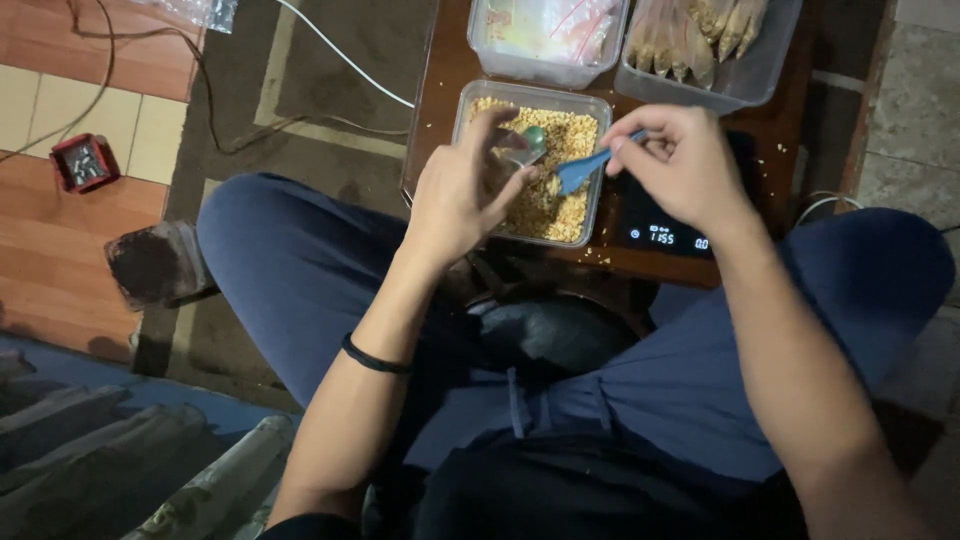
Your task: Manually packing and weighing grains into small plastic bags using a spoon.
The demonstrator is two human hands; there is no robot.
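Head cam, looking down on lap & low wooden table (770,130).

L hand (465,190): fingers curled, thumb and forefinger pinching a small clear bag (524,148) open, held just over the clear plastic tub of yellow-tan grains (560,215). Black band on L wrist (375,357).

R hand (680,165): fingertips pressed together, pinching handle of blue plastic spoon (583,170); spoon bowl points left, tip near the bag mouth, above the grains.

Black digital scale (665,232) under R hand, just beside tub, display lit.

Behind: 2 more clear tubs, one w/ flat plastic bags (550,35), one w/ filled packets standing upright (700,40). Loose grains scattered on table. White cable (340,60) on rug, small red box (85,162) on floor far left.
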